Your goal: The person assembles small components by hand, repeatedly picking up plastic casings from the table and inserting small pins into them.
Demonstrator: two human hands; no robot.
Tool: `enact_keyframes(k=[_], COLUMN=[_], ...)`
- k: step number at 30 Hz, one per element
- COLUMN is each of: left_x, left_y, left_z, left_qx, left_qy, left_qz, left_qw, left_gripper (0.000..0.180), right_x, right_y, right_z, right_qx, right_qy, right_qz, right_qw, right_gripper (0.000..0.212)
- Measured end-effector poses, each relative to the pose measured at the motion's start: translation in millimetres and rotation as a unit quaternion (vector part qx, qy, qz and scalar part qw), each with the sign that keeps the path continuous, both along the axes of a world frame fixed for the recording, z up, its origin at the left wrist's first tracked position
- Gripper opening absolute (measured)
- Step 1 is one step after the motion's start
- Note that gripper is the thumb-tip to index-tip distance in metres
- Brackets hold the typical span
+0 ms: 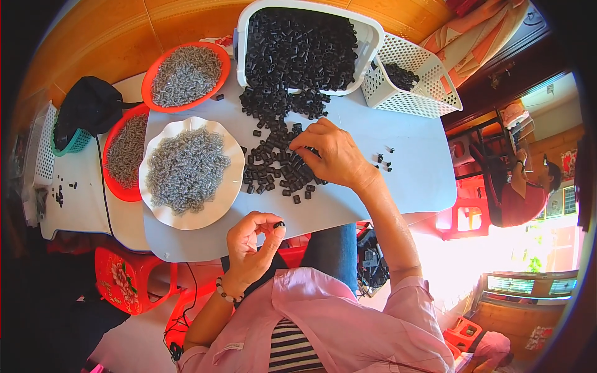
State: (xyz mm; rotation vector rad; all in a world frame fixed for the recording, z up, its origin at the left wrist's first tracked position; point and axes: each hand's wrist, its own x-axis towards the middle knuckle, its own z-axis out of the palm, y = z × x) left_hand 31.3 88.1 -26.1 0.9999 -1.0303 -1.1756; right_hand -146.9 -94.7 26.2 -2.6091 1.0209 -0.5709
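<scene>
Near the table's front edge my left hand [254, 244] pinches a small black plastic piece [278, 224] between thumb and finger. My right hand [333, 152] reaches over the loose pile of black plastic pieces [273, 165], fingertips together at its right side; whether a piece is between them I cannot make out. The pile spreads down from a white tub [241, 56] heaped with the same black pieces. Left of the pile, a scalloped white plate [234, 186] holds many small metal springs [186, 168].
Two red bowls [148, 84] of springs stand at the left. Right of the tub is a perforated white basket [429, 93] with black parts. Several tiny black parts [385, 163] lie on the table's right. A red stool [127, 280] stands below left. Another person [525, 193] sits at the far right.
</scene>
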Motion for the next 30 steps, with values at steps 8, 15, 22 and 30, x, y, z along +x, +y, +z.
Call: enact_keyframes(k=[8, 15, 22, 30], left_x=[-1.6, -2.3, -3.0, -1.2], left_y=[0.5, 0.5, 2.5, 3.9], left_z=[0.9, 0.5, -2.1, 0.8], left_qx=[0.01, 0.012, 0.038, 0.049], left_qy=[0.016, 0.021, 0.047, 0.086], left_qz=[0.001, 0.007, 0.001, 0.01], left_qw=[1.0, 1.0, 0.998, 0.995], left_gripper=[0.018, 0.018, 0.02, 0.022], right_x=[12.8, 16.5, 19.7, 2.2], right_y=[1.9, 5.6, 0.6, 33.2], right_z=[-3.3, -2.2, -5.6, 8.5], right_qx=[0.025, 0.036, 0.041, 0.364], right_qy=[0.051, 0.088, 0.055, -0.261], right_qz=[-0.009, -0.055, -0.06, -0.129], right_qw=[0.998, 0.994, 0.996, 0.884], right_gripper=[0.011, 0.012, 0.01, 0.015])
